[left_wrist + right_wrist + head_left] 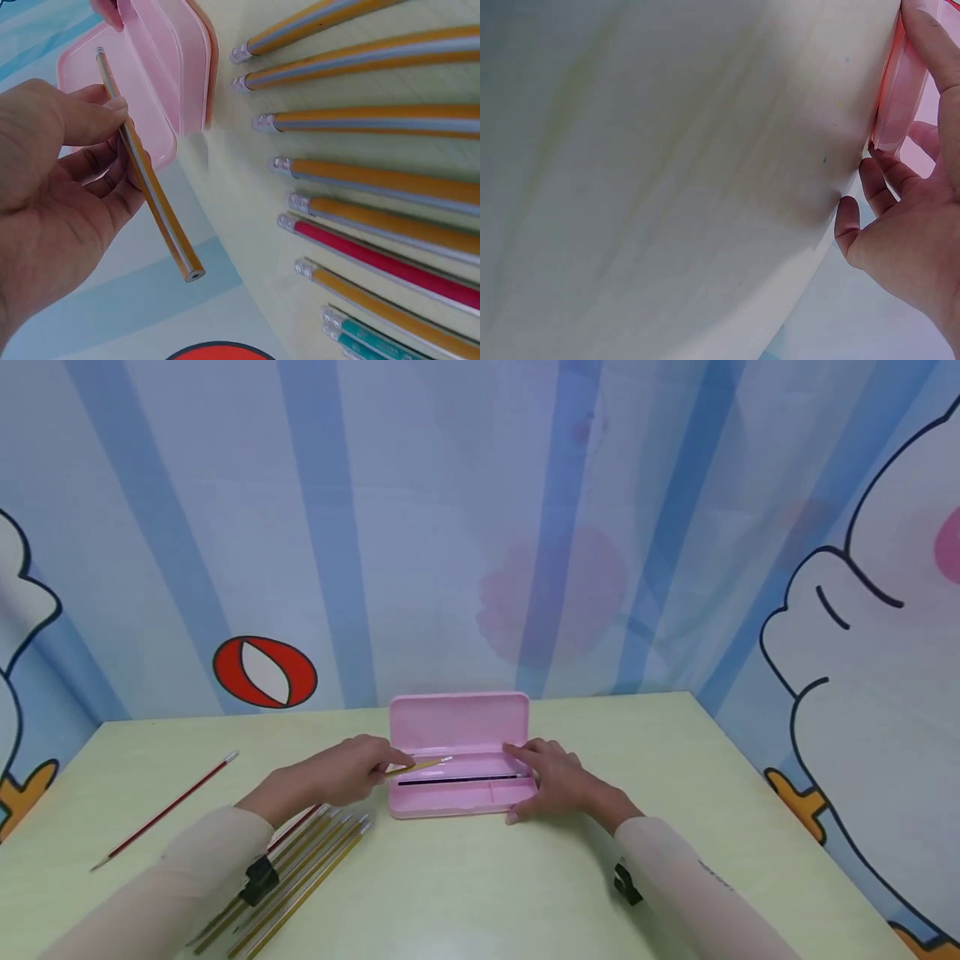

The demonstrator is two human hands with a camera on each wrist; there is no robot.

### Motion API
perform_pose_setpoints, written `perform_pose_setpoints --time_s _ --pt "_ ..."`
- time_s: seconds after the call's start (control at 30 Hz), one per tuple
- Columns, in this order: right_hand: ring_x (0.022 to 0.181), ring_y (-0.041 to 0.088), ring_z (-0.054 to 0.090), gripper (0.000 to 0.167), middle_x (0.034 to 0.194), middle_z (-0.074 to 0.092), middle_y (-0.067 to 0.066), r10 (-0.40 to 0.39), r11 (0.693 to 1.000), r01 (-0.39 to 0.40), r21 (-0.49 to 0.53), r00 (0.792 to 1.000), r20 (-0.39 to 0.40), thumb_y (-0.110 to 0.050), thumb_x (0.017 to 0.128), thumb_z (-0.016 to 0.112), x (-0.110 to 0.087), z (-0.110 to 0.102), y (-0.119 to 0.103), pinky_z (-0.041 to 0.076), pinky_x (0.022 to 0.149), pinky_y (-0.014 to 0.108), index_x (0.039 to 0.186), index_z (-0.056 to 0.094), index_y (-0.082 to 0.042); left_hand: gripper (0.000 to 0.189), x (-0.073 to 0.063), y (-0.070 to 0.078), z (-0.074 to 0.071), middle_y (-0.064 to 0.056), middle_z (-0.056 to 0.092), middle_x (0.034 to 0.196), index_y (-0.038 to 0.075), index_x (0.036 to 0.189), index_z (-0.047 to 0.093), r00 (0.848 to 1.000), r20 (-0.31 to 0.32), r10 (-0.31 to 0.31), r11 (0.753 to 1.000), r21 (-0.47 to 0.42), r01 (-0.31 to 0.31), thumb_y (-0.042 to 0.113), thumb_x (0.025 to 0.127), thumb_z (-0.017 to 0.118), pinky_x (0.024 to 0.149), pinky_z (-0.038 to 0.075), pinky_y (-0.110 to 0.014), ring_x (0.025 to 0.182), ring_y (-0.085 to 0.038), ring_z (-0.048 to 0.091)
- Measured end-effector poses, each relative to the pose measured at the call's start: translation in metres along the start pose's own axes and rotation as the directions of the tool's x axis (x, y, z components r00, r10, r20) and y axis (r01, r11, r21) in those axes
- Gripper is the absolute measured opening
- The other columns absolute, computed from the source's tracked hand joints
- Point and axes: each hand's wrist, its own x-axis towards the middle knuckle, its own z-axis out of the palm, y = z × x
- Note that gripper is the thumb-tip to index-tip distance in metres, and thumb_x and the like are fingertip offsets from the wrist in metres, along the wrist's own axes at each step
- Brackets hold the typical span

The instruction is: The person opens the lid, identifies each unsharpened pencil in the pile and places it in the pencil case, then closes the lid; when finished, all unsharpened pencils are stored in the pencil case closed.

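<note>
In the left wrist view my left hand (67, 142) pinches a yellow pencil (154, 184) striped with silver between thumb and fingers. Its flat, unsharpened end faces the camera, and its eraser end points over the open pink pencil case (459, 722). Seen from the head, this left hand (358, 768) is at the case's left end. A dark pencil (457, 780) lies lengthwise inside the case. At the opposite end, my right hand (558, 783) steadies the case, thumb at the front edge and fingers around the side and inside corner.
Several yellow pencils (307, 885) lie side by side under my left forearm, with a red pencil (375, 255) and teal pencils (371, 341) among them. Another red pencil (168, 807) lies apart at the left. A patterned curtain (435, 527) hangs behind the table (480, 893).
</note>
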Motion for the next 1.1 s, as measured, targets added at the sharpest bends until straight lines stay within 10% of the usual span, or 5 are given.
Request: perform_pose_setpoints --time_s 0.3,1.1 --pt "0.127 0.03 0.041 0.104 0.147 0.046 0.012 0.005 1.0 -0.005 0.016 1.0 -0.012 -0.05 0.067 0.088 -0.001 0.002 0.0 0.036 0.1 0.052 0.154 0.039 -0.021 0.051 0.026 0.008 0.012 0.003 0.036 0.066 0.008 0.13 0.068 0.999 0.008 0.031 0.999 0.009 -0.031 -0.015 0.09 0.044 0.057 0.032 -0.023 0.058 -0.011 0.027" --pt "0.128 0.028 0.041 0.102 0.147 0.047 0.009 0.02 1.0 -0.02 0.0 1.0 -0.008 -0.052 0.067 0.087 0.001 0.0 -0.001 0.037 0.1 0.05 0.154 0.04 -0.026 0.045 0.068 0.015 0.032 -0.003 0.058 0.08 0.008 0.125 0.07 0.994 -0.028 0.106 0.993 0.048 -0.104 -0.013 0.09 0.051 0.071 0.04 -0.026 0.069 -0.012 0.042"
